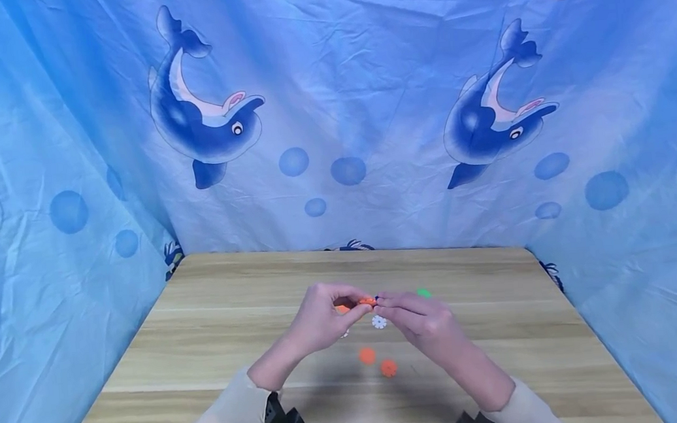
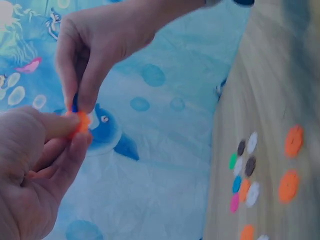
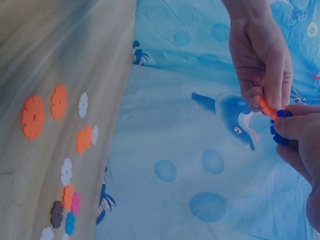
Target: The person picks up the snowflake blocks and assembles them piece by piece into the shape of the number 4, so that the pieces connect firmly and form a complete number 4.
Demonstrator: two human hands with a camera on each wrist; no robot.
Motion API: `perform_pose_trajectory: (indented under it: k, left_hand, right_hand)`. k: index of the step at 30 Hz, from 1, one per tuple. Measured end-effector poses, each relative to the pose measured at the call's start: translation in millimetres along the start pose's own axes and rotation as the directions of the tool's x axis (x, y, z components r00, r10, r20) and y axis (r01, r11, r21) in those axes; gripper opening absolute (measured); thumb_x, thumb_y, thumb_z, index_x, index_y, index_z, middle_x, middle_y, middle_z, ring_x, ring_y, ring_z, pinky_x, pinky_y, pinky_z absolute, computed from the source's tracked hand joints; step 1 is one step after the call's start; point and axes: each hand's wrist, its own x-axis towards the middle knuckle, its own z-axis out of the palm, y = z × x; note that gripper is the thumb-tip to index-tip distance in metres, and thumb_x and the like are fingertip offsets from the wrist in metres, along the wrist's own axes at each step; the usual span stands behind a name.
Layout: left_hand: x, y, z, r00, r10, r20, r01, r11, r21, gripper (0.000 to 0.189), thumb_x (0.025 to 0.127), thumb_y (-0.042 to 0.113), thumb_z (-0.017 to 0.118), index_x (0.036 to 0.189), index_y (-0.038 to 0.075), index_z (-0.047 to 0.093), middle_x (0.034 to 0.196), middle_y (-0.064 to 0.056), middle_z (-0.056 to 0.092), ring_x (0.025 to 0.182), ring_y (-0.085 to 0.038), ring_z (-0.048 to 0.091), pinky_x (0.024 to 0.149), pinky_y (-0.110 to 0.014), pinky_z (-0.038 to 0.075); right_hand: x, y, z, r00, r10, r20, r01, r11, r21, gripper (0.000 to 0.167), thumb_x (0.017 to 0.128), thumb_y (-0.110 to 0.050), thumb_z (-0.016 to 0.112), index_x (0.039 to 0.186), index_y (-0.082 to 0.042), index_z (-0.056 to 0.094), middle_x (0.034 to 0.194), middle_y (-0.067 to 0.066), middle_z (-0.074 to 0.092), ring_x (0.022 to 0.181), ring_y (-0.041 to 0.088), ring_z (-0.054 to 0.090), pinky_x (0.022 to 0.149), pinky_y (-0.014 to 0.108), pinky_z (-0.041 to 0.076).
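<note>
Over the middle of the table, both hands meet fingertip to fingertip. My left hand (image 1: 322, 314) pinches an orange notched plastic disc (image 3: 267, 107) between thumb and fingers. A dark blue notched disc (image 3: 282, 131) is pinched by my right hand (image 1: 419, 317), its edge against the orange one. In the right wrist view the two discs overlap at their rims. Fingers cover much of both discs in the left wrist view.
Two loose orange discs (image 1: 367, 355) lie on the wooden table (image 1: 207, 352) below the hands. Farther back are a white disc (image 1: 378, 322), a green disc (image 1: 423, 293) and several others, including a pink disc (image 2: 235, 202). A blue dolphin-print curtain (image 1: 342, 93) encloses the table.
</note>
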Motion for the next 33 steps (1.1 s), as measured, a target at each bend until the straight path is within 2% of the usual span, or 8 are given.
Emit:
perform_pose_trajectory:
  k: [5,9,13,16,19,22,26,33]
  left_hand:
    - [-1.0,-2.9,-1.8,0.999,-0.047,-0.001,0.047,0.994,-0.094,0.011,0.091,0.005,0.083,0.103,0.006,0.083,0.094,-0.008,0.083,0.079,-0.006,0.076,0.076,-0.024,0.066]
    - [-5.2,-6.8,-2.9,0.993,-0.100,-0.056,0.089,0.980,-0.177,0.011,0.090,0.004,0.084,0.101,0.006,0.083,0.095,-0.011,0.083,0.081,-0.010,0.078,0.078,-0.027,0.067]
    - [-8.8,-9.5,-6.1,0.987,-0.126,-0.100,0.107,0.979,-0.172,0.008,0.091,0.006,0.084,0.099,0.008,0.083,0.095,-0.009,0.083,0.082,-0.012,0.078,0.080,-0.026,0.066]
    - [-11.0,-9.2,-9.7,0.983,-0.149,-0.105,0.130,0.978,-0.164,0.008,0.091,0.008,0.084,0.099,0.009,0.083,0.096,-0.008,0.083,0.083,-0.012,0.079,0.080,-0.025,0.066]
    - [-12.9,-8.7,-12.8,0.981,-0.161,-0.109,0.143,0.978,-0.154,0.007,0.092,0.009,0.084,0.099,0.010,0.083,0.096,-0.007,0.083,0.083,-0.012,0.079,0.081,-0.025,0.066]
    - [-13.9,-8.6,-14.7,0.980,-0.164,-0.113,0.147,0.979,-0.143,0.007,0.092,0.010,0.083,0.099,0.011,0.083,0.095,-0.006,0.083,0.083,-0.011,0.078,0.083,-0.024,0.065]
    - [-14.3,-8.5,-16.0,0.980,-0.164,-0.113,0.148,0.979,-0.138,0.007,0.092,0.010,0.083,0.099,0.011,0.083,0.095,-0.006,0.083,0.083,-0.011,0.078,0.083,-0.023,0.065]
    - [-15.2,-9.5,-16.2,0.983,-0.148,-0.106,0.132,0.981,-0.142,0.009,0.092,0.010,0.083,0.101,0.010,0.083,0.097,-0.007,0.083,0.084,-0.014,0.079,0.083,-0.024,0.065]
  right_hand:
    - [-0.3,5,3,0.998,-0.001,-0.057,0.005,0.998,0.065,0.023,0.106,-0.011,0.064,0.097,-0.001,0.083,0.092,0.009,0.081,0.083,0.025,0.081,0.074,0.029,0.066]
    - [-2.6,12,3,0.995,0.014,-0.097,-0.008,0.998,0.064,0.020,0.105,-0.013,0.067,0.100,-0.001,0.082,0.094,0.012,0.081,0.083,0.027,0.080,0.073,0.033,0.066]
    - [-9.0,25,-4,0.990,0.095,-0.106,-0.091,0.995,0.036,0.022,0.105,-0.019,0.069,0.102,-0.002,0.082,0.097,0.013,0.082,0.084,0.028,0.080,0.077,0.032,0.066]
    - [-18.3,34,-11,0.977,0.199,-0.081,-0.199,0.980,0.008,0.020,0.101,-0.021,0.073,0.102,-0.003,0.083,0.098,0.013,0.082,0.084,0.029,0.080,0.080,0.030,0.065]
    - [-29.2,41,-16,0.951,0.308,-0.008,-0.308,0.950,-0.043,0.016,0.091,-0.015,0.082,0.103,-0.005,0.083,0.100,0.011,0.082,0.086,0.028,0.081,0.083,0.030,0.065]
    - [-37.5,45,-19,0.921,0.386,0.054,-0.381,0.921,-0.081,0.026,0.079,-0.006,0.088,0.104,-0.005,0.083,0.103,0.011,0.083,0.089,0.029,0.081,0.082,0.032,0.065]
    - [-45.8,50,-20,0.900,0.429,0.081,-0.421,0.901,-0.105,0.032,0.075,-0.003,0.090,0.105,-0.005,0.083,0.103,0.011,0.083,0.090,0.029,0.081,0.081,0.035,0.065]
    - [-64.0,58,-14,0.893,0.443,0.077,-0.432,0.893,-0.128,0.037,0.070,0.002,0.092,0.106,-0.006,0.083,0.098,0.012,0.083,0.083,0.027,0.080,0.073,0.038,0.066]
